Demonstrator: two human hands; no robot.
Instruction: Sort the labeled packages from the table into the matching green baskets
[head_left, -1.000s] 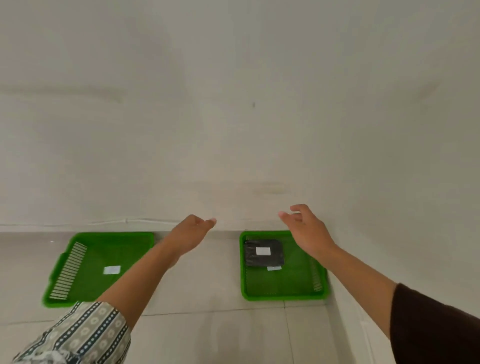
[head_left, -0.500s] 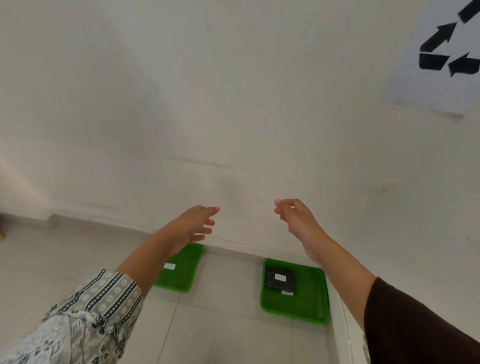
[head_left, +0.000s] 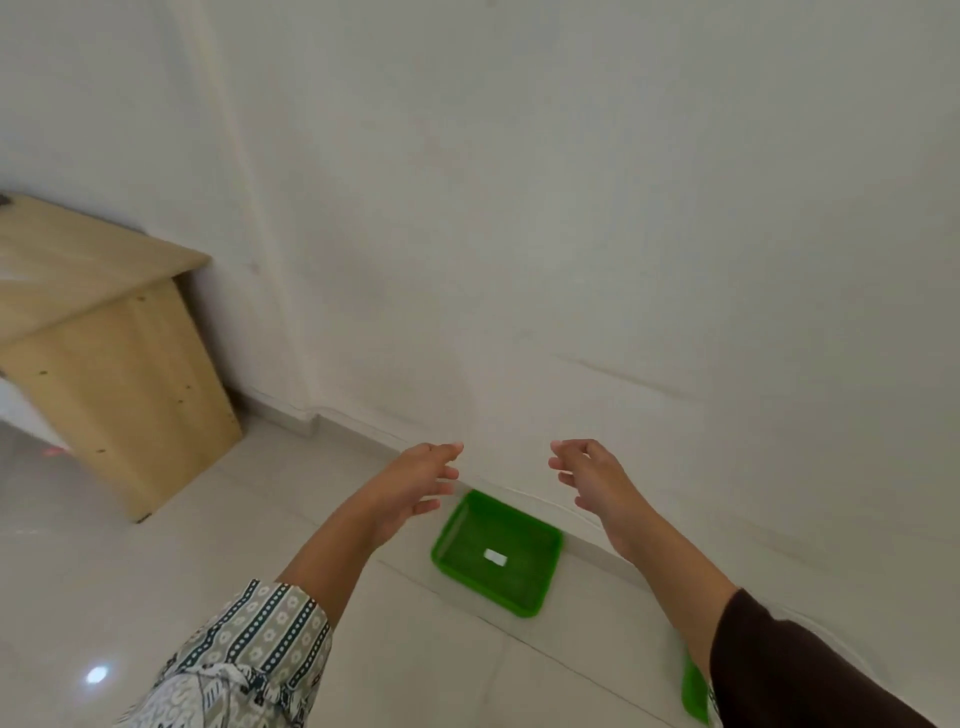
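A green basket (head_left: 470, 571) lies on the tiled floor against the white wall, with only a small white label (head_left: 495, 556) on its bottom. A sliver of a second green basket (head_left: 693, 693) shows at the lower right, mostly hidden behind my right arm. My left hand (head_left: 415, 480) is held out above the floor, left of the first basket, fingers apart and holding nothing. My right hand (head_left: 589, 475) hovers to the right at the same height, fingers apart and also holding nothing. No package is in view.
A light wooden table (head_left: 88, 280) stands at the left against the wall, its side panel (head_left: 124, 395) reaching the floor. A white wall fills the upper view. Glossy tile floor lies between the table and the baskets.
The view has swung left: the table has come into sight, the basket holding the black package has slid out at the lower right, and the recycling sign is gone. Both hands stay raised and apart.
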